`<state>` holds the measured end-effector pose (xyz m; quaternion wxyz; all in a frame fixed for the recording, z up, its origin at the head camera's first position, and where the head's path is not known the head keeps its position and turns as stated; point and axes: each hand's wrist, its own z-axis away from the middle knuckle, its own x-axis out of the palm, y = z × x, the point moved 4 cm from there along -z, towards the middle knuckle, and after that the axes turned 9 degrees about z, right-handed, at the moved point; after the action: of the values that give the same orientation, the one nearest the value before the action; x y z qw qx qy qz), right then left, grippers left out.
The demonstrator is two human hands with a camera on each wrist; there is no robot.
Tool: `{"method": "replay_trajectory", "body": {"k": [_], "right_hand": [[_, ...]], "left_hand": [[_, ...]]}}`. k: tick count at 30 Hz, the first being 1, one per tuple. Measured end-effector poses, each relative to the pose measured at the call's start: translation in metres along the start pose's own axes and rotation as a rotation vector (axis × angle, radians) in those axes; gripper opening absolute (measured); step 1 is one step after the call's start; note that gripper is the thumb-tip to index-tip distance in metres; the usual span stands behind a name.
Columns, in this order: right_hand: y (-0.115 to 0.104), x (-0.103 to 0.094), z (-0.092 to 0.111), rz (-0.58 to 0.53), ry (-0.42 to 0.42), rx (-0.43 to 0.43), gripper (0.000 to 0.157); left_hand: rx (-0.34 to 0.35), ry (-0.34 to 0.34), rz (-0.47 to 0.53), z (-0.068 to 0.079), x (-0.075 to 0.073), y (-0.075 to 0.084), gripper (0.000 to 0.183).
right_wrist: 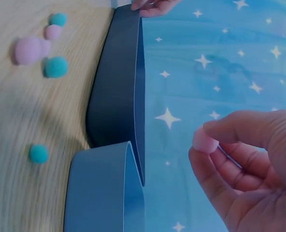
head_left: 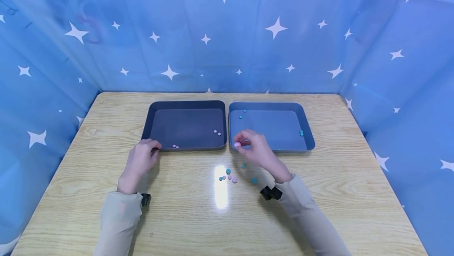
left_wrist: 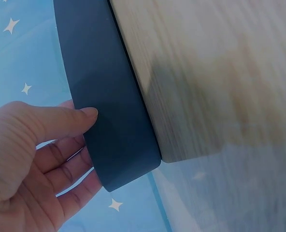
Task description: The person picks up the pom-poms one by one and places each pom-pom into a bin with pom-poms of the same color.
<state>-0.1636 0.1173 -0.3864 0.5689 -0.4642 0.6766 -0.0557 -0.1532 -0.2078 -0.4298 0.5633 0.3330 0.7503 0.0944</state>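
My right hand [head_left: 253, 145] pinches a pink pom-pom [right_wrist: 205, 140] between thumb and forefinger, above the left end of the blue tray [head_left: 269, 124]. My left hand [head_left: 141, 161] grips the near left corner of the dark tray [head_left: 188, 126], its thumb on the outer wall [left_wrist: 109, 125] and its fingers over the rim. Pink pom-poms lie inside the dark tray, two at the right [head_left: 217, 133] and two by the near wall. Inside the blue tray are several teal pom-poms [head_left: 301, 133].
In front of the trays, several loose pink and teal pom-poms lie on the wooden table [head_left: 184, 216], among them a larger pink pom-pom [head_left: 235, 180] and a teal pom-pom [head_left: 254, 181]. A blue star-patterned curtain [head_left: 227, 43] surrounds the back and sides.
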Motion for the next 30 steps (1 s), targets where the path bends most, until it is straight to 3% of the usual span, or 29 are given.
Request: {"method": "replay_trajectory", "body": {"k": [12,20,22,30], "right_hand": [[0.0,0.006,-0.018,-0.175,-0.048,0.105,0.009],[-0.005,0.009,-0.029,-0.335,-0.088,0.251,0.013],[0.004,0.016,-0.031,-0.364,-0.09,0.266,0.015],[0.003,0.026,-0.042,-0.446,-0.096,0.288,0.015]], "left_hand": [[0.004,0.005,-0.003,0.001,0.0,0.0,0.014],[0.009,0.004,-0.005,0.001,0.0,0.0,0.014],[0.008,0.005,-0.005,0.001,0.0,-0.001,0.014],[0.012,0.002,-0.005,0.001,0.0,-0.001,0.014]]}}
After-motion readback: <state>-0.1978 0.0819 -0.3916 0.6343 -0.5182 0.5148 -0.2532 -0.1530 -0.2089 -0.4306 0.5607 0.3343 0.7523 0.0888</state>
